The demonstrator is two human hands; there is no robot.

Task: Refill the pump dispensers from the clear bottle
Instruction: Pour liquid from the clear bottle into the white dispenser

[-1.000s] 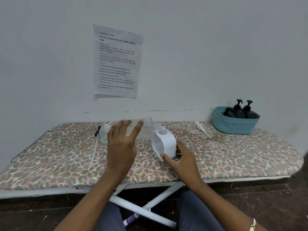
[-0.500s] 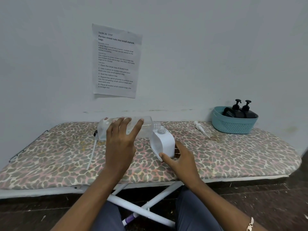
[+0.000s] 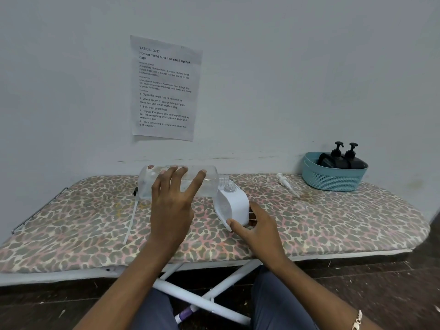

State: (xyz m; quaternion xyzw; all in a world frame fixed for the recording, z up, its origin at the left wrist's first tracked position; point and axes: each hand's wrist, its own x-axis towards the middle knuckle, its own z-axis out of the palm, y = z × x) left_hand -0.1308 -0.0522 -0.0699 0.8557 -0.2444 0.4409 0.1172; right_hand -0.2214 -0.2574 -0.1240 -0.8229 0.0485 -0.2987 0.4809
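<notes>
Three dispensers (image 3: 234,207) (image 3: 332,159) (image 3: 355,161), one bottle (image 3: 210,184), one basket (image 3: 333,181)

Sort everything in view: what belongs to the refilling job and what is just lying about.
Job: clear bottle, held by the left hand; white dispenser, held by the right hand; loose white pump; two black dispensers in the blue basket.
Lying about: wall sheet about portioning nuts; ironing board, only the work surface.

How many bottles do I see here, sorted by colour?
Clear: 1, the clear bottle, gripped sideways by the left hand.
White: 1, the white dispenser, held by the right hand.
Black: 2, the black dispensers in the teal basket.
Total: 4.
</notes>
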